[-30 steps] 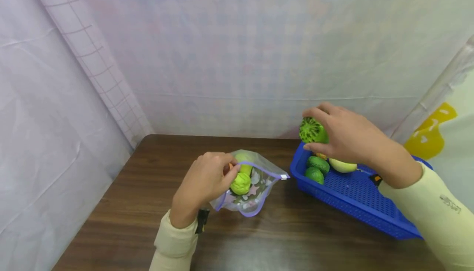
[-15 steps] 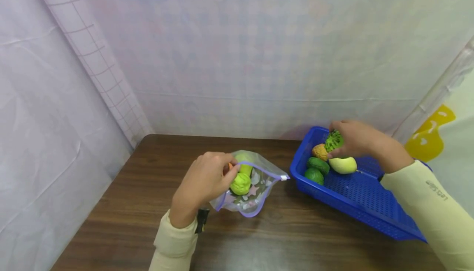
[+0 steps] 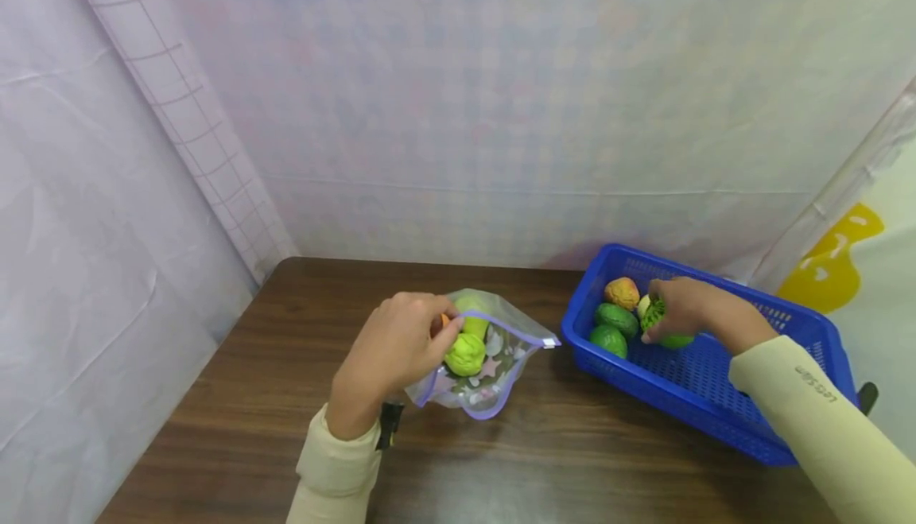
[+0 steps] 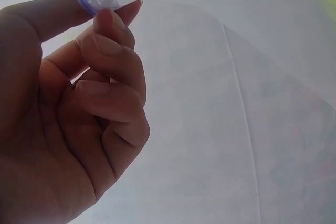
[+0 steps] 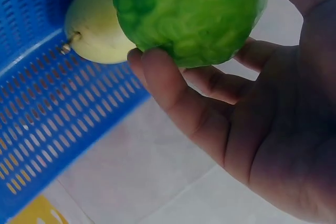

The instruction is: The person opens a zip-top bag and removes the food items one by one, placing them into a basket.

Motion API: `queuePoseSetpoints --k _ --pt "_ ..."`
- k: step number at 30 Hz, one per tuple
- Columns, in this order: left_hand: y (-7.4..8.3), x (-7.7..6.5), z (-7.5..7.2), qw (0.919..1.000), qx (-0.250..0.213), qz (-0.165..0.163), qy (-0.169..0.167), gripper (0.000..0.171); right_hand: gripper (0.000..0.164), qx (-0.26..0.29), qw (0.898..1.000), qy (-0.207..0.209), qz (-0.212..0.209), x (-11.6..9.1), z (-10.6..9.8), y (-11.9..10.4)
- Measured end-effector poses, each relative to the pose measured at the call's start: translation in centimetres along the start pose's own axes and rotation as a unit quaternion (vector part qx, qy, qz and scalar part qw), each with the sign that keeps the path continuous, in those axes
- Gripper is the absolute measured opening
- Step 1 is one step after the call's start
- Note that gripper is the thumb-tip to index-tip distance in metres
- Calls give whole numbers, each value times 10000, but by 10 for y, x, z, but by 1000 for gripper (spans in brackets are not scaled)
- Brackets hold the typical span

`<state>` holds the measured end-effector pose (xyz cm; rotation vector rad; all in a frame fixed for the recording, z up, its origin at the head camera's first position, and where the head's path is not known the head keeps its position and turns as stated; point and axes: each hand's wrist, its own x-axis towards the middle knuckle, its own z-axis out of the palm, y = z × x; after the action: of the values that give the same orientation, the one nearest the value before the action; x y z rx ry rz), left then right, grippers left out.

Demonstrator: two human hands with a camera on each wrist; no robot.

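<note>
My left hand (image 3: 401,341) pinches the purple-edged rim of a clear zip bag (image 3: 511,361), which lies open-mouthed on the table. Inside the bag are a light green lumpy toy vegetable (image 3: 465,355) and something orange, mostly covered by the fingers. At the right, my right hand (image 3: 690,308) grips a green toy vegetable (image 5: 189,14) with a dark-streaked end, low in the blue basket (image 3: 665,387). Close by in the right wrist view is a pale yellow fruit (image 5: 94,24) with a short stem, largely hidden in the head view.
Along the basket's left end lie an orange-brown wrinkled fruit (image 3: 622,293) and two dark green ones, one (image 3: 616,319) above the other (image 3: 609,340). The brown wooden table (image 3: 286,333) meets a white cloth wall (image 3: 458,110) at the back.
My right hand has brought the green vegetable from above the basket's back left corner down into the basket, rightward and nearer. The left hand and the bag have stayed in place.
</note>
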<state>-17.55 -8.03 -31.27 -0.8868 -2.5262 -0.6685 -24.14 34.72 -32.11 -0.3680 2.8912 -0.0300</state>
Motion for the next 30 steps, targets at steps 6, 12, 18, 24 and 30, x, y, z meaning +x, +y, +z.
queuePoseSetpoints --k 6,12,18,24,30 --pt "0 -1 0 10000 -54 3 -42 12 87 21 9998 -170 93 1 11 0" --pt "1 -3 -1 10000 -37 -30 -77 11 71 -193 9995 -232 129 5 21 -4" --pt "1 -4 -1 9999 -68 -35 -91 11 61 -260 9993 -167 207 6 31 -9" --pt "1 -4 -2 9999 -87 -32 -91 11 66 -363 9991 3 229 5 37 -13" --pt "2 -4 -2 9999 -80 -37 -111 11 68 -588 9975 276 262 8 45 -14"
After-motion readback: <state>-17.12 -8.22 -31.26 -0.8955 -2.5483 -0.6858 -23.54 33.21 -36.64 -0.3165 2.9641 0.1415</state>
